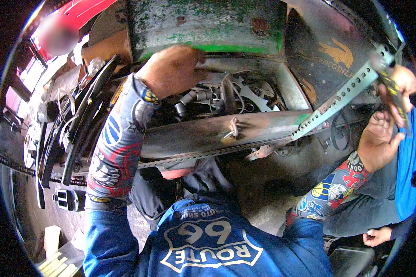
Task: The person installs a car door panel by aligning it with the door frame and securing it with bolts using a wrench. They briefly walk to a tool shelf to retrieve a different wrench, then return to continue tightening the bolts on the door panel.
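That toolbox lid (203, 25) is mottled grey and worn green, with a vivid green band along its lower edge. The sockets (204, 95) look dull silver, the padlock (229, 135) brassy. The perforated strip (336, 102) is pale mint with dark holes. Grey sleeves (326, 194) carry red, blue and yellow motifs; the blue shirt (275, 251) bears a cream emblem.

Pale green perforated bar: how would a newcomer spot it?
Find the open metal box with the worn green lid. Near its front right corner, a perforated bar slants up rightward. Its pale green sets it apart from the dark front rail.
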Demonstrator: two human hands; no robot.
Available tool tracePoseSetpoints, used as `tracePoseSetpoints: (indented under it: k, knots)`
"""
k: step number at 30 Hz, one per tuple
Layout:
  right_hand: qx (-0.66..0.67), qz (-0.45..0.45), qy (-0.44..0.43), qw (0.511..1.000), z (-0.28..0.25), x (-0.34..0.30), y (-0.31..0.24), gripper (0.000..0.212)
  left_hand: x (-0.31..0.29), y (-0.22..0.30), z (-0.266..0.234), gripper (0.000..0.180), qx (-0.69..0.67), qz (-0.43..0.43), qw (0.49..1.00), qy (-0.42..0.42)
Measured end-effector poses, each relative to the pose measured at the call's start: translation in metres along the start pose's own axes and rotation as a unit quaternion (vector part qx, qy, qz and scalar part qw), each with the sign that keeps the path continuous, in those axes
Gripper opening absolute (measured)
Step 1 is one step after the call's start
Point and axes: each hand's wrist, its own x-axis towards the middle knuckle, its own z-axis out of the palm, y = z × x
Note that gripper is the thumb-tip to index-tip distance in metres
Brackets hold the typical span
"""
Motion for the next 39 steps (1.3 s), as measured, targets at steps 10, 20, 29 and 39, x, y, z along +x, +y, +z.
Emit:
tracePoseSetpoints:
  k: [10, 20, 29, 39]
  knots:
    - [-0.279, 0.108, 0.184, 0.937, 0.075, -0.028, 0.127, 0.021, -0.004, -0.008, 0.001, 0.033, -0.101, -0.03, 0.99, -0.098]
    - [-0.523, 0.042, 0.126, 0.842, 0.079, -0.039, 0.122, 0.02, 0.053, 0.104, 0.047, 0.017, -0.146, 0.091, 0.985, 0.011]
    - [-0.657, -0.009, -0.168, 0.735, 0.04, 0.006, 0.144, 0.021, 0.052, 0.094, 0.047, 0.017, -0.267, 0.059, 0.95, 0.153]
    - [-0.551, 0.357, -0.262, 0.708, 0.013, -0.002, 0.154, 0.014, 0.025, 0.072, 0.029, 0.044, -0.269, -0.053, 0.957, -0.098]
